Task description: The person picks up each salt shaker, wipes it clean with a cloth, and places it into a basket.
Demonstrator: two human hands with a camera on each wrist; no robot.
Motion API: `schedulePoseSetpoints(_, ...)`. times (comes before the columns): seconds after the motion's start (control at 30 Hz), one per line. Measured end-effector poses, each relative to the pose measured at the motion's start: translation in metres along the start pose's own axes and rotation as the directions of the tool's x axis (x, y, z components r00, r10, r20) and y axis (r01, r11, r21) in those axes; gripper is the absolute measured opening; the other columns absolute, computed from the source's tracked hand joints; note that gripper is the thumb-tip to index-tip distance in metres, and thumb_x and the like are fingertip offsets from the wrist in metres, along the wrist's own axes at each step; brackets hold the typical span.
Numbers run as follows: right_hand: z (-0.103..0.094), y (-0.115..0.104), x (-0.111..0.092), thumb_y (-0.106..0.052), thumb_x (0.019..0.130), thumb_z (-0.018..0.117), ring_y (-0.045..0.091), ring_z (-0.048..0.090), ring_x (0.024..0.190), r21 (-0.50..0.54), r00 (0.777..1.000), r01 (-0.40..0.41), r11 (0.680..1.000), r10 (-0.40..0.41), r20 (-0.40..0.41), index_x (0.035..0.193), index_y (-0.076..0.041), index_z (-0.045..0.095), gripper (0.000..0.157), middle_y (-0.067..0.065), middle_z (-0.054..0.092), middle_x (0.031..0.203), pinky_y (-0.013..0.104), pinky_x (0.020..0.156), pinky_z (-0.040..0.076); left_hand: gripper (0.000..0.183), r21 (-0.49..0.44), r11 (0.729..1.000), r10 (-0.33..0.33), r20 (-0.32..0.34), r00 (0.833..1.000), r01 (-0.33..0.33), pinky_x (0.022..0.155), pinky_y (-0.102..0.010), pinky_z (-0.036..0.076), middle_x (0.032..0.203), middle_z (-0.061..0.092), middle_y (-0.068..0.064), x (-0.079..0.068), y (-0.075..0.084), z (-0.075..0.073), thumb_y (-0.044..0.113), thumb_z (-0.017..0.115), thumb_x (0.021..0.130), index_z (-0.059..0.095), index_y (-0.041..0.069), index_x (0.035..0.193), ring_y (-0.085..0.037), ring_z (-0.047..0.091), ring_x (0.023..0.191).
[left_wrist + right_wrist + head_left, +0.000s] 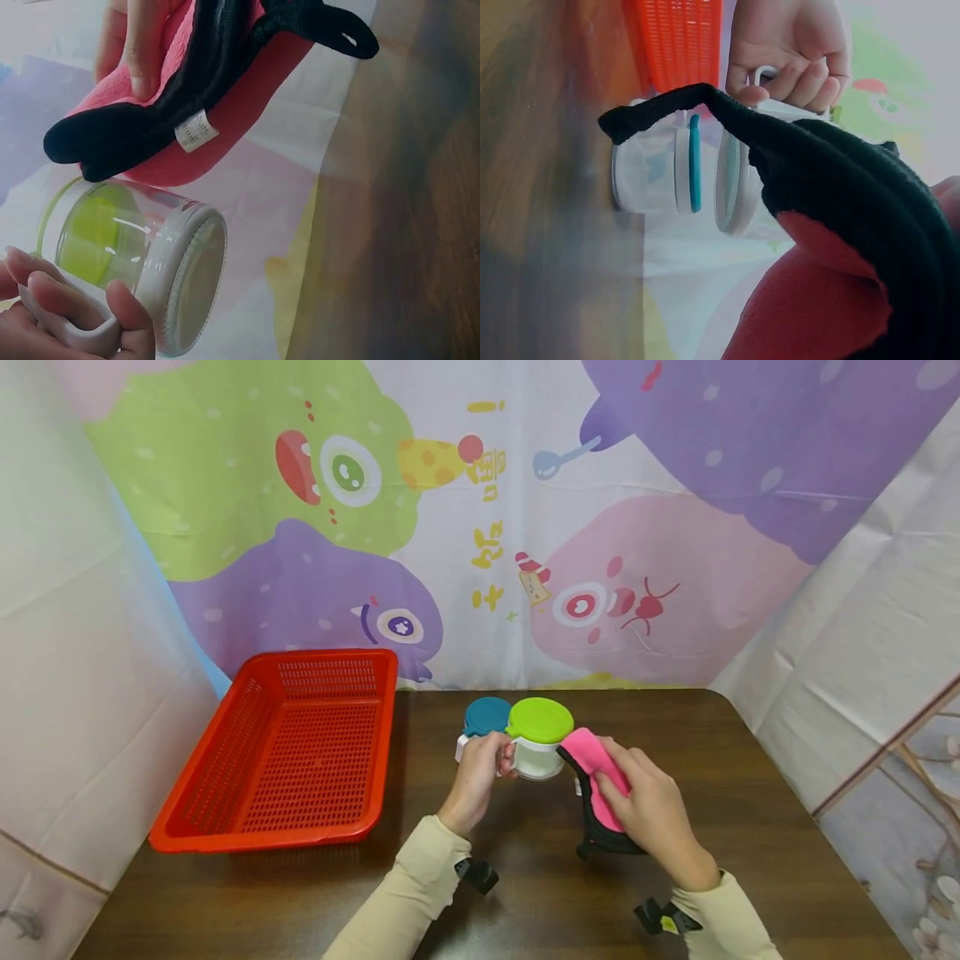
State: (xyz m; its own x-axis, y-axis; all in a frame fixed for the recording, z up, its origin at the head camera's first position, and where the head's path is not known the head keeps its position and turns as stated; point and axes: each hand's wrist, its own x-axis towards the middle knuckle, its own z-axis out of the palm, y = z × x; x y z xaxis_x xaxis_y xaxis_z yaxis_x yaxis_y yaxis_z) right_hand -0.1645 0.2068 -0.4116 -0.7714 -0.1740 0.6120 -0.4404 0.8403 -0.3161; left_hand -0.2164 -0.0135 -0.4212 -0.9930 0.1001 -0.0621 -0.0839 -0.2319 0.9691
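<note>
My left hand (476, 777) grips the white handle of a clear jar (538, 762) with a lime green lid. In the left wrist view the jar's glass body (139, 247) and ribbed white base show, with fingers curled through the handle. My right hand (657, 802) holds a folded pink cloth (592, 768) with black trim and a black loop. One end of the cloth is right at the jar's rim. Behind the left hand stands a second jar (487, 716) with a teal lid; in the right wrist view its clear body (649, 172) rests on the table.
A red perforated basket (378, 760) stands on the left of the brown wooden table (720, 743). A cartoon-printed curtain (465, 568) hangs behind the table, with pale curtains along both sides.
</note>
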Motion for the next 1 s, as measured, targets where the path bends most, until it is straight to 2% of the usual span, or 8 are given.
schedulePoseSetpoints(0.2,0.002,-0.002,0.006,-0.007,0.074,0.078,0.014,0.047,0.059,-0.021,0.995,0.075,0.997,-0.076,-0.063,0.131,-0.013,0.060,0.060,0.009,0.060,0.079,0.031,0.053,0.043,0.025,-0.028,1.000,0.000,-0.022,1.000,-0.001,0.061,-0.028,0.047,0.056,0.043,0.004,0.001,-0.001,0.002,0.013,0.044,0.090,0.050,0.008,0.067,-0.010,0.041,0.055)
schedulePoseSetpoints(0.5,0.007,-0.011,0.010,-0.010,0.073,0.076,0.014,0.040,0.058,-0.125,0.978,0.181,0.975,-0.192,-0.083,0.121,-0.013,0.068,0.048,0.007,0.052,0.073,0.029,0.049,0.040,0.025,-0.052,0.999,0.014,-0.025,1.000,-0.016,0.061,-0.027,0.046,0.057,0.042,0.004,-0.002,0.001,0.004,0.014,0.044,0.091,0.050,0.007,0.068,-0.010,0.041,0.056)
schedulePoseSetpoints(0.77,0.014,-0.016,0.010,-0.013,0.074,0.077,0.014,0.036,0.059,-0.139,0.977,0.198,0.970,-0.207,-0.053,0.121,-0.015,0.068,0.048,0.006,0.046,0.073,0.027,0.050,0.036,0.026,-0.048,0.999,0.018,-0.025,1.000,-0.019,0.062,-0.028,0.046,0.055,0.039,0.004,-0.003,0.000,0.006,0.013,0.043,0.091,0.049,0.007,0.066,-0.010,0.038,0.055)
schedulePoseSetpoints(1.0,0.018,-0.020,0.009,-0.015,0.073,0.081,0.014,0.034,0.056,-0.139,0.976,0.193,0.971,-0.204,-0.069,0.119,-0.015,0.069,0.048,0.004,0.046,0.072,0.027,0.050,0.035,0.027,-0.042,0.999,0.028,-0.037,0.999,-0.030,0.060,-0.027,0.045,0.054,0.037,0.005,-0.004,0.000,0.007,0.012,0.042,0.090,0.047,0.008,0.064,-0.010,0.036,0.053)
